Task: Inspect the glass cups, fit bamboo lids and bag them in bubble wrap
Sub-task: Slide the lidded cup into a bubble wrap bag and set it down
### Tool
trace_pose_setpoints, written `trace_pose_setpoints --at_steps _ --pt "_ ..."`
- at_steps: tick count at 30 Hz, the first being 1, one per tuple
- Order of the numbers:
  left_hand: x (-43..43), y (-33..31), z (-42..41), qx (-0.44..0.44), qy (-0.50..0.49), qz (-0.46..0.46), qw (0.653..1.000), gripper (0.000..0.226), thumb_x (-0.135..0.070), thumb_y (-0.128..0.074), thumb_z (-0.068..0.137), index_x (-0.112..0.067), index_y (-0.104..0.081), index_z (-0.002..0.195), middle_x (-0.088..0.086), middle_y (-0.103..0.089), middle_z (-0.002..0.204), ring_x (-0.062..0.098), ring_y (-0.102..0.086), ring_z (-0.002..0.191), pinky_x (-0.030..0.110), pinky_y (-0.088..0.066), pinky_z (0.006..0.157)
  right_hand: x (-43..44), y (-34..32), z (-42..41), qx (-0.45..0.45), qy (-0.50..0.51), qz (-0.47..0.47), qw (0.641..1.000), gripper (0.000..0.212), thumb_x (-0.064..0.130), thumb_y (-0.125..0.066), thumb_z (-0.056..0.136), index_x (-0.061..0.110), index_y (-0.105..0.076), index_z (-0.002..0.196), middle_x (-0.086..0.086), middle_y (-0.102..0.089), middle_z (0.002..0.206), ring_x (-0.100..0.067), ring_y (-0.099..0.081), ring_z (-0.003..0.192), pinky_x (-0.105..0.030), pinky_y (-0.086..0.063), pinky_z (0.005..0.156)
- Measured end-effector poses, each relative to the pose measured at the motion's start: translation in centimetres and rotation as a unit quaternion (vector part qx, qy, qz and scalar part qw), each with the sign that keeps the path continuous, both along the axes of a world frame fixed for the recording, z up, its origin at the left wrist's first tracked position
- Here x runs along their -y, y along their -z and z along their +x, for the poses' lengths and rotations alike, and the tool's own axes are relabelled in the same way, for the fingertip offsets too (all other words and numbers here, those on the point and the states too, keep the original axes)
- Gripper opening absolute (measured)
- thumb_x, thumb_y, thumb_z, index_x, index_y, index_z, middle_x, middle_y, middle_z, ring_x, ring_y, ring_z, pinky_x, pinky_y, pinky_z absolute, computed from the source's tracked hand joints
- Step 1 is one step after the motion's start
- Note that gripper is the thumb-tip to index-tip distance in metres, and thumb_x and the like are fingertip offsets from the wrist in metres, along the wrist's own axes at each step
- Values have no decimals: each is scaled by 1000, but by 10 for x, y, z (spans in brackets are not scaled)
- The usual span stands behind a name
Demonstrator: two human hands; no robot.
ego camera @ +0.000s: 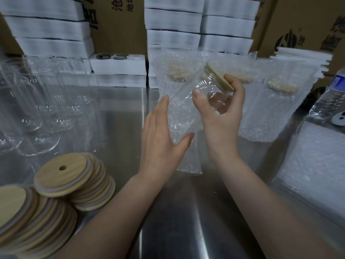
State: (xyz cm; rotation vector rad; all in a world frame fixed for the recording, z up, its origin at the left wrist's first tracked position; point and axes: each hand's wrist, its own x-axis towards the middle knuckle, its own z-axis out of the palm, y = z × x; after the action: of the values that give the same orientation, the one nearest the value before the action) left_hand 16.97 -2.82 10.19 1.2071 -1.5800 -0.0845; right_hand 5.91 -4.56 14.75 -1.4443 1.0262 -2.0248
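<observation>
My right hand grips a clear glass cup with a bamboo lid on its top, tilted up to the right. The cup's lower part sits inside a bubble wrap bag. My left hand holds that bag from the left, with the thumb under it and the fingers along its side. Bare glass cups stand in rows at the left. Loose bamboo lids lie stacked at the near left.
Three bagged, lidded cups stand behind my hands. White foam trays and cardboard boxes line the back. A water bottle stands far right, above a pile of flat bubble wrap bags. The steel table runs toward me.
</observation>
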Motion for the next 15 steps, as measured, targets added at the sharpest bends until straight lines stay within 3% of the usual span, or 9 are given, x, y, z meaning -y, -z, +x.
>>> trace_pose_setpoints --at_steps 5,10,15 --pt "-2 -2 -1 -31 3 -5 1000 95 -32 -80 79 -12 -25 154 4 -38 154 11 -29 139 24 -23 113 -2 3 4 -45 -2 -6 999 62 43 -79 75 30 -49 128 19 -55 119 -7 -59 108 -29 -54 91" --pt "-4 -4 0 -53 3 -7 999 95 -36 -79 79 -13 -25 153 4 -37 155 11 -31 140 31 -28 114 -4 6 9 -53 -32 -8 998 63 33 -82 75 26 -50 129 19 -54 122 -9 -58 110 -36 -53 94" --pt "-4 -6 0 -70 9 -18 997 95 -50 -69 77 -17 -24 154 -2 -36 155 -6 -27 136 19 -26 112 -4 7 12 -74 -56 -8 996 64 29 -84 75 25 -50 129 20 -54 121 -10 -58 111 -37 -54 92"
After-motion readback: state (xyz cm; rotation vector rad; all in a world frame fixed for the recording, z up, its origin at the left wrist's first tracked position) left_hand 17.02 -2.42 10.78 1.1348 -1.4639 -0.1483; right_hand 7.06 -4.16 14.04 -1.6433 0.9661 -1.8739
